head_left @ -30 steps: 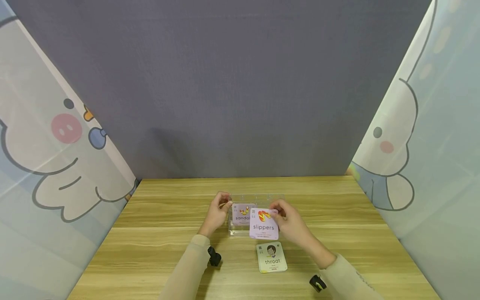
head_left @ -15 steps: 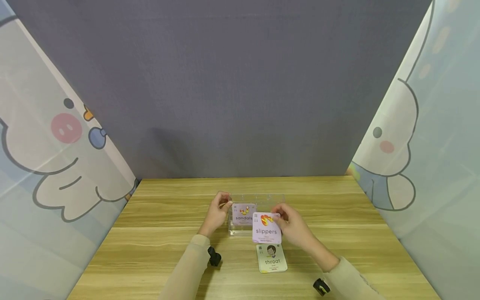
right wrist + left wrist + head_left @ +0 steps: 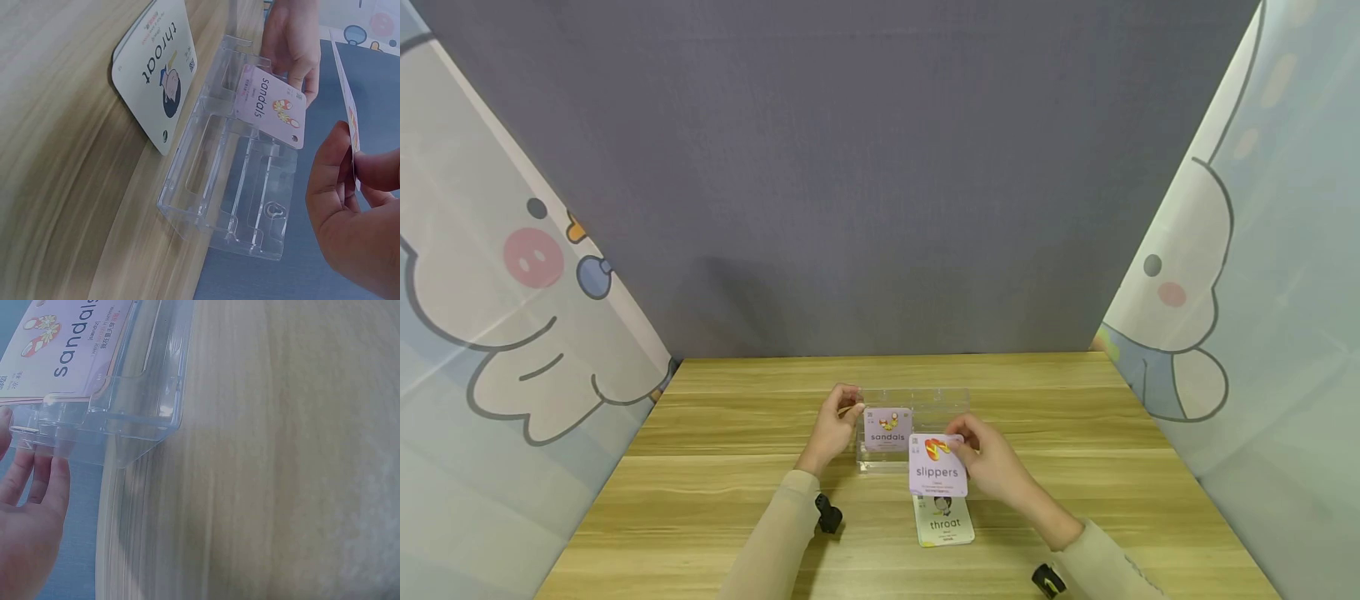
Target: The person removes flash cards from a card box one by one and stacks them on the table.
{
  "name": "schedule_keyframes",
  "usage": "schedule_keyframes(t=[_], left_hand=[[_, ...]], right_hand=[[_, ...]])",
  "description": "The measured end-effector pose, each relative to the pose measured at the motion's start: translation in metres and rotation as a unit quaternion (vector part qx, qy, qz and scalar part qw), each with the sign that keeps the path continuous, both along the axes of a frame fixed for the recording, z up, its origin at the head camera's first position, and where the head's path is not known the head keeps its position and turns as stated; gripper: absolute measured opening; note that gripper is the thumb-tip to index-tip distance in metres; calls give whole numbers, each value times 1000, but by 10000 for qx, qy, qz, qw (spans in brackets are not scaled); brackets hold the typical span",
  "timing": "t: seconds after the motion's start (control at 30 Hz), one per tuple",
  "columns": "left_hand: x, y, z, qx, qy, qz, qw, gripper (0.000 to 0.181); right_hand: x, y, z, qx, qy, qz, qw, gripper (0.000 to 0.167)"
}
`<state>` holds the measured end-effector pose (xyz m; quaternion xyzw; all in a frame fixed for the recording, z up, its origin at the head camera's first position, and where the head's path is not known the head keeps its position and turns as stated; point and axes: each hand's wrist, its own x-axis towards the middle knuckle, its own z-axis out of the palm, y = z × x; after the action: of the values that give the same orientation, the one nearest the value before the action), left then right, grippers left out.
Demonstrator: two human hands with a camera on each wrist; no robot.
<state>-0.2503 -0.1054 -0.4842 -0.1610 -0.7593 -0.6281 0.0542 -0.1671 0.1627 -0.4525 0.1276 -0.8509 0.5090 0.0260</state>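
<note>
The slippers card (image 3: 937,468) is held in the air in front of the right half of the clear holder (image 3: 883,467), its printed face toward the person, the word level and reading left to right, the top edge away from the body. Nearly square, it shows no clear long axis; the right wrist view catches it almost edge-on. The right hand (image 3: 992,464) pinches its upper right corner between thumb and fingers. The left hand (image 3: 835,427) grips the left end of the holder, whose long axis runs left to right.

Three card faces show, one of each word. The sandals card (image 3: 887,429) stands upright in the holder's left part, facing the person. The throat card (image 3: 944,527) lies face up on the counter (image 3: 737,467), turned slightly, atop a stack whose number cannot be told.
</note>
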Motion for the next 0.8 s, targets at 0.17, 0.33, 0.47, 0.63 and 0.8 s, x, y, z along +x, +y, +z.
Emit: schedule_keyframes(t=[0.17, 0.33, 0.47, 0.63, 0.8], left_hand=[[0, 0, 0, -15, 32, 8, 10000, 27], [0, 0, -1, -21, 22, 13, 10000, 27], [-7, 0, -11, -25, 11, 61, 10000, 27], [-23, -3, -36, -145, 66, 161, 9997, 26], [-23, -3, -35, -214, 162, 158, 9995, 26]], right_hand=[[1, 1, -1, 11, -36, 25, 10000, 13], [2, 1, -3, 22, -94, 49, 9999, 13], [2, 2, -6, 61, -83, 58, 9999, 14], [2, 4, -11, 79, -76, 148, 9998, 15], [3, 5, -13, 124, -125, 212, 9996, 15]])
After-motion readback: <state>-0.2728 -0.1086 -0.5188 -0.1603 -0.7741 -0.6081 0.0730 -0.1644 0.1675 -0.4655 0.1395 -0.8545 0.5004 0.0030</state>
